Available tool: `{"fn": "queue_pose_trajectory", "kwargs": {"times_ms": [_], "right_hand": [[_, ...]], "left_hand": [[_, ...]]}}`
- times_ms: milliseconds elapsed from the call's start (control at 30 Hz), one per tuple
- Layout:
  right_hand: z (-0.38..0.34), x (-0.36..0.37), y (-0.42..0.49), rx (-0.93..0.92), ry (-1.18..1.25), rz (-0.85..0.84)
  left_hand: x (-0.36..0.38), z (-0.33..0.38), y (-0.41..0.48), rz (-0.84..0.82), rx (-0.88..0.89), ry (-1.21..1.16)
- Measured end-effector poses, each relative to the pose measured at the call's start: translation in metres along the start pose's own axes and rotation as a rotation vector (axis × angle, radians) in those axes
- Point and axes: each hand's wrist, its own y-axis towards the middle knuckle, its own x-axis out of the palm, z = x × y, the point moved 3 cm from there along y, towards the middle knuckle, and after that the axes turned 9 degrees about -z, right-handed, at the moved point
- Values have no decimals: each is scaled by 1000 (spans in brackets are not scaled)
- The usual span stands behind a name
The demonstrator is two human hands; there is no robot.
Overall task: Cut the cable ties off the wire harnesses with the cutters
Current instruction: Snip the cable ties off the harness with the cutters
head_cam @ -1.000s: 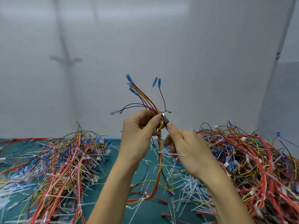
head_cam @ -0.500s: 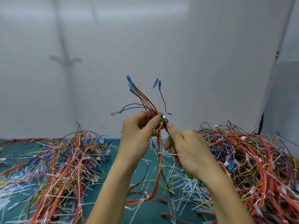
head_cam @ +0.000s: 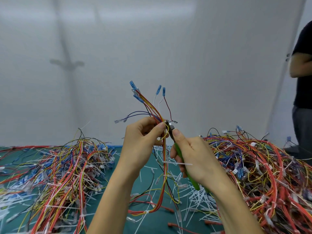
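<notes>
2 hands meet above the green counter. Fingers of the left hand pinch a thin red, yellow and blue wire harness upright; those of the right hand wrap green-handled cutters, metal tip at the bundle. Tangled harness piles flank them; a dark-shirted person stands far right.

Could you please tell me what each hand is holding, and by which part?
The left hand pinches the harness below its fanned ends; the right hand grips the cutters by the green handles.
</notes>
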Motion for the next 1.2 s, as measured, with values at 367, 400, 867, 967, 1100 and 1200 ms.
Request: {"fn": "queue_pose_trajectory", "kwargs": {"times_ms": [367, 400, 867, 967, 1100, 1200], "right_hand": [[0, -5, 0, 54, 66, -5], [1, -6, 0, 50, 72, 14], [3, 10, 1, 49, 84, 78], [6, 8, 3, 28, 122, 148], [8, 10, 4, 30, 230, 41], [8, 14, 7, -20, 187, 55]], "left_hand": [[-8, -2, 1, 60, -30, 38], [-10, -2, 1, 79, -32, 37], [-24, -3, -1, 5, -268, -173], [-23, -2, -1, -34, -268, -149], [-21, -2, -2, -107, -273, -213], [-18, 0, -3, -234, -266, -241]]}}
